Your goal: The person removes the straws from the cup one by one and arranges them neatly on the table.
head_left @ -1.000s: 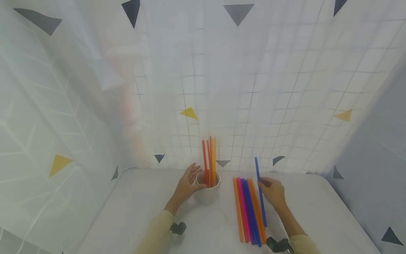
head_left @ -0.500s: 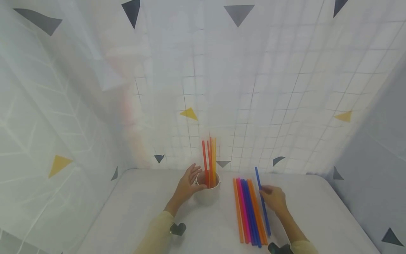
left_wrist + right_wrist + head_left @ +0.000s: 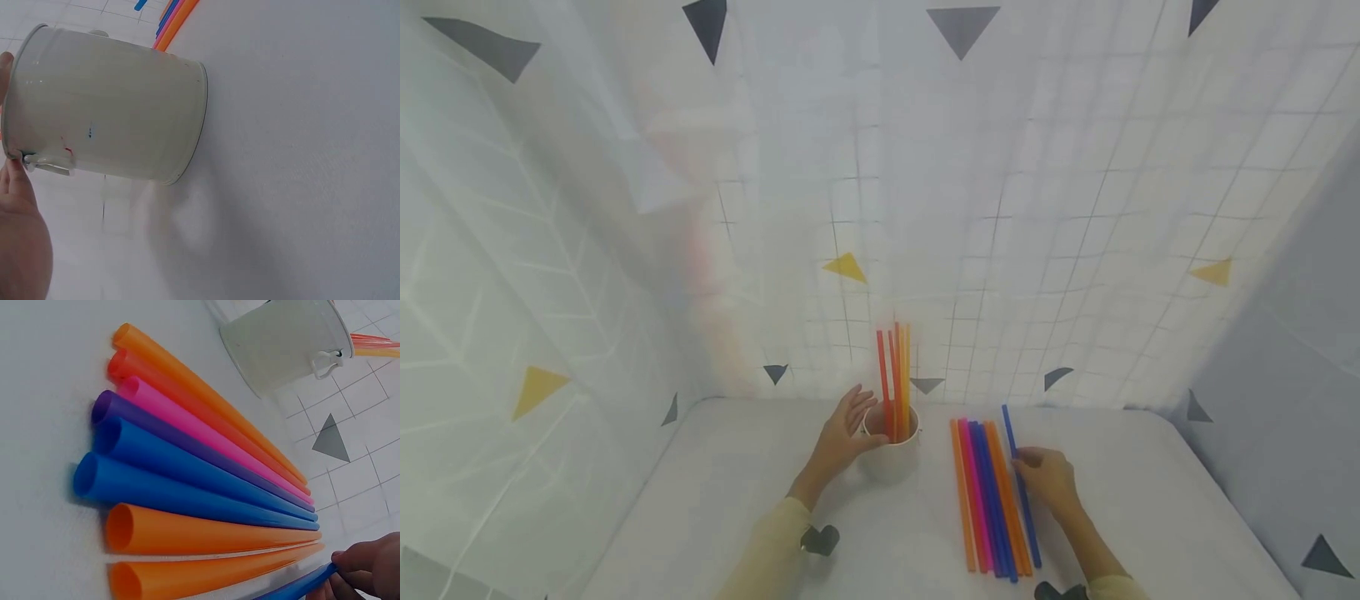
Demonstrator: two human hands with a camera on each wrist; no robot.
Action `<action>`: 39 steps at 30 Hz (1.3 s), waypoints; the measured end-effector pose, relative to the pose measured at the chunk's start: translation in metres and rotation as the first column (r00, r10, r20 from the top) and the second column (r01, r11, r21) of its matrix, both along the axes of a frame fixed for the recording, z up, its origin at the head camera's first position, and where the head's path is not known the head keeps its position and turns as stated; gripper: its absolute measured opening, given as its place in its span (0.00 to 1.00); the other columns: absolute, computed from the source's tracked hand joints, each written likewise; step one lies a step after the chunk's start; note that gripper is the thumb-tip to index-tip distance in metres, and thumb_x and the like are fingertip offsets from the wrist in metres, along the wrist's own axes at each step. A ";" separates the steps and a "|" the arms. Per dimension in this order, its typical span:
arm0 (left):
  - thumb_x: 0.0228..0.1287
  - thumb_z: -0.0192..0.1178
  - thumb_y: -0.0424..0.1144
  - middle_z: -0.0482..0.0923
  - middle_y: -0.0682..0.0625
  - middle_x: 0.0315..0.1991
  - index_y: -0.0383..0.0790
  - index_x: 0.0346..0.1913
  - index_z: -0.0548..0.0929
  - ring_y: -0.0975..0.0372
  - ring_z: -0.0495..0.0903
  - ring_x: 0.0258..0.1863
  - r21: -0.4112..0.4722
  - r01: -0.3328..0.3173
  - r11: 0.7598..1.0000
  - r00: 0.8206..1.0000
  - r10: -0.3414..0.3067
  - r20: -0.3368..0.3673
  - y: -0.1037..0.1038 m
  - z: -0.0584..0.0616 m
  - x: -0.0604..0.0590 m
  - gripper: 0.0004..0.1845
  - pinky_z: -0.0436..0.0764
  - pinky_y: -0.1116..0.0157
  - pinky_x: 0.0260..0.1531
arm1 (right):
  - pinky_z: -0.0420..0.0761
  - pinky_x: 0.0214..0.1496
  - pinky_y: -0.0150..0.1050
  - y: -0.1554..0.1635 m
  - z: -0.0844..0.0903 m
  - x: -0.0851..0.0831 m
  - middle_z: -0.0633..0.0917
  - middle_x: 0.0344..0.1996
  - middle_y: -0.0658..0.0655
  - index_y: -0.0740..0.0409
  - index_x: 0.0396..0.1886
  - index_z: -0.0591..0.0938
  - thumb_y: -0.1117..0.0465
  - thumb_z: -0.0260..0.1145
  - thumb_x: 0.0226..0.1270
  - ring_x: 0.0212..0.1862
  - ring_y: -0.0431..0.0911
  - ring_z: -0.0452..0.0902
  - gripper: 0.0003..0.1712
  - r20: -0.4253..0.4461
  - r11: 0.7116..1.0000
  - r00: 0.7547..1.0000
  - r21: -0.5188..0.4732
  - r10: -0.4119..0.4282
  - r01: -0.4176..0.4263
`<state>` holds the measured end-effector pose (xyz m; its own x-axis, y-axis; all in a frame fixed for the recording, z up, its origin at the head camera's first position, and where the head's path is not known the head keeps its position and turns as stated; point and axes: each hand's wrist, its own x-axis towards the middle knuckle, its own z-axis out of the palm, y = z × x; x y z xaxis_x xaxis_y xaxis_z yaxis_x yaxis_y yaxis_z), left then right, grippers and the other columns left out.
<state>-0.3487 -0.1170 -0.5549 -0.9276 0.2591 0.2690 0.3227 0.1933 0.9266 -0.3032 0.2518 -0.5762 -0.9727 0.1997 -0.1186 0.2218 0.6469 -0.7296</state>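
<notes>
A white metal bucket [image 3: 891, 457] stands mid-table with several red and orange straws [image 3: 895, 375] upright in it. My left hand [image 3: 844, 433] rests against its left side, fingers straight; in the left wrist view the bucket [image 3: 106, 112] fills the frame with my palm [image 3: 19, 244] beside it. Right of the bucket lies a row of orange, pink, purple and blue straws [image 3: 987, 500]. My right hand [image 3: 1043, 477] pinches a blue straw [image 3: 1021, 492] lying along the row's right edge. The right wrist view shows the row's open ends [image 3: 144, 487], the bucket [image 3: 287, 344] and my fingertips [image 3: 365, 569] on the blue straw [image 3: 294, 589].
The white table [image 3: 737, 500] is walled by white sheeting with grey and yellow triangles [image 3: 846, 268] at the back and both sides. A small black wrist camera [image 3: 820, 540] sits on my left forearm. Bare table shows left of the bucket and right of my right hand.
My right hand has drawn back toward me and lowered the blue straw, whose far tip dropped. It now lies almost flat beside the row. The left hand and bucket stayed put.
</notes>
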 end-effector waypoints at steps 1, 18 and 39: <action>0.52 0.75 0.43 0.65 0.48 0.71 0.52 0.76 0.52 0.64 0.63 0.70 -0.002 -0.002 1.000 1.000 0.002 0.002 0.000 0.000 0.000 0.53 0.63 0.63 0.65 | 0.83 0.47 0.52 -0.001 0.000 0.001 0.80 0.53 0.72 0.71 0.58 0.77 0.57 0.63 0.69 0.52 0.62 0.79 0.25 0.000 1.000 1.000 0.000 0.002 -0.002; 0.51 0.76 0.42 0.67 0.60 0.68 0.56 0.76 0.53 0.70 0.63 0.68 -0.023 -0.036 0.999 0.999 0.037 0.024 0.002 0.002 0.001 0.53 0.63 0.70 0.64 | 0.81 0.51 0.56 -0.004 -0.005 0.006 0.82 0.49 0.71 0.72 0.54 0.79 0.58 0.64 0.67 0.52 0.63 0.79 0.23 -0.016 1.000 0.999 -0.007 0.030 -0.030; 0.52 0.75 0.41 0.66 0.56 0.70 0.52 0.76 0.52 0.66 0.63 0.69 -0.018 -0.013 1.000 1.000 0.013 0.002 0.000 0.001 0.001 0.53 0.64 0.67 0.64 | 0.81 0.49 0.56 -0.006 -0.006 0.007 0.83 0.47 0.72 0.73 0.52 0.80 0.57 0.66 0.66 0.51 0.63 0.80 0.24 -0.052 0.997 0.997 0.053 0.062 -0.059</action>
